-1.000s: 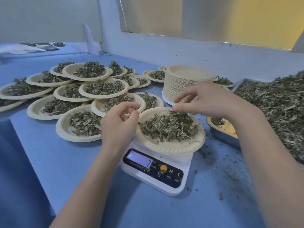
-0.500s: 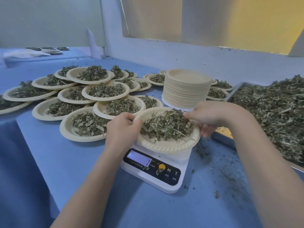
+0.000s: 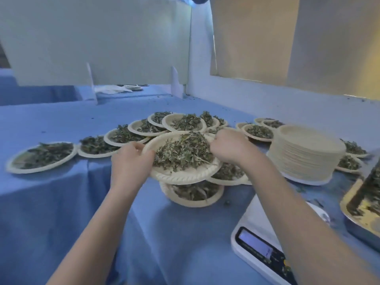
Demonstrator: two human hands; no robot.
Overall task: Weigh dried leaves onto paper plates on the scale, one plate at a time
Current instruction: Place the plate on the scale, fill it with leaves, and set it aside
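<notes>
Both hands hold a cream paper plate (image 3: 181,176) heaped with dried leaves (image 3: 183,153), lifted above the filled plates on the blue table. My left hand (image 3: 131,161) grips its left rim and my right hand (image 3: 230,148) grips its far right rim. The white scale (image 3: 259,241) sits at the lower right with no plate on it, partly hidden by my right forearm. A tall stack of unused plates (image 3: 306,157) stands at the right.
Many filled plates (image 3: 43,155) spread over the blue cloth from the left to the back, one (image 3: 193,194) right under the held plate. A metal tray of loose dried leaves (image 3: 364,204) sits at the right edge. A white wall runs behind.
The filled plate has come off the scale and moved up and to the left, over the other filled plates. Both hands now grip its rim. The view has swung left.
</notes>
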